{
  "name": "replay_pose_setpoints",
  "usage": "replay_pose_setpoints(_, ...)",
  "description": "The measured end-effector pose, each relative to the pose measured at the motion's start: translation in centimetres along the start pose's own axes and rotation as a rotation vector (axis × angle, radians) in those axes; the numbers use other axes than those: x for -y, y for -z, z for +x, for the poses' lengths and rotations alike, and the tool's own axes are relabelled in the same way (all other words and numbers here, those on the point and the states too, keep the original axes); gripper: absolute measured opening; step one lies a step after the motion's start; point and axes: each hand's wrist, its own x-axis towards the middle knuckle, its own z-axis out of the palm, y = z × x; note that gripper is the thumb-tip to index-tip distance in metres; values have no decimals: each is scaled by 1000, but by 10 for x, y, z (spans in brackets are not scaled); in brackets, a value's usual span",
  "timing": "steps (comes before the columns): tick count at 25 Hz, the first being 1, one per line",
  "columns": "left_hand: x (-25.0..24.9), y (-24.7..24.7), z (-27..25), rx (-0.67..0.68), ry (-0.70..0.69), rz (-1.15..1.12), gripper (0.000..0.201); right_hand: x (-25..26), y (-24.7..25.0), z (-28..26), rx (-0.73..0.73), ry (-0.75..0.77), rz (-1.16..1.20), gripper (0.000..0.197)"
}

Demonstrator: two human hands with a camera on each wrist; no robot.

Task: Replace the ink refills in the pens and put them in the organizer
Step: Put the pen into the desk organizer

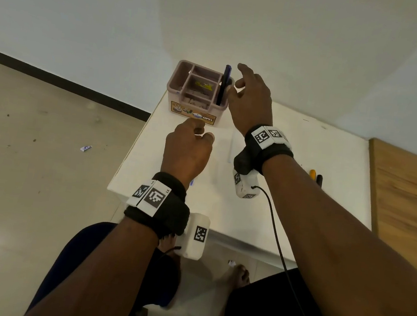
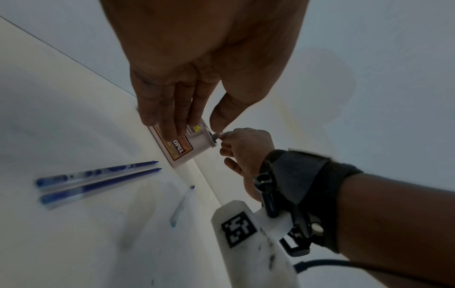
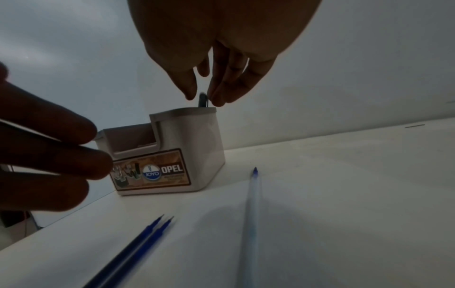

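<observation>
- The pen (image 1: 224, 85) stood almost upright in the right-hand compartment of the organizer (image 1: 184, 93), its long axis vertical, directly below the right hand's fingertips (image 3: 191, 95).
- The right hand (image 1: 251, 97) hovered above it, fingers loosely spread just off the pen's top, gripping nothing.
- The left hand (image 1: 187, 147) hung nearer, loosely curled and apparently empty, in front of the organizer.
- Two refills (image 2: 98, 179) and a third (image 2: 182, 206) lay on the table (image 1: 302, 195), nearer than the organizer.

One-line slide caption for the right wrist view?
Right hand poised over a pen standing in the organizer, two blue refills lying on the table.
</observation>
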Motion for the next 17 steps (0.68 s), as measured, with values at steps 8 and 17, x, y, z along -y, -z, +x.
replay_pose_setpoints(8,-7,-26,-33,88,-98,8,38,-33,44,-91,-83,-155,133,27)
replay_pose_setpoints(17,-23,-95,-62,295,-217,213,37,-131,118,-163,-48,-523,-4,25)
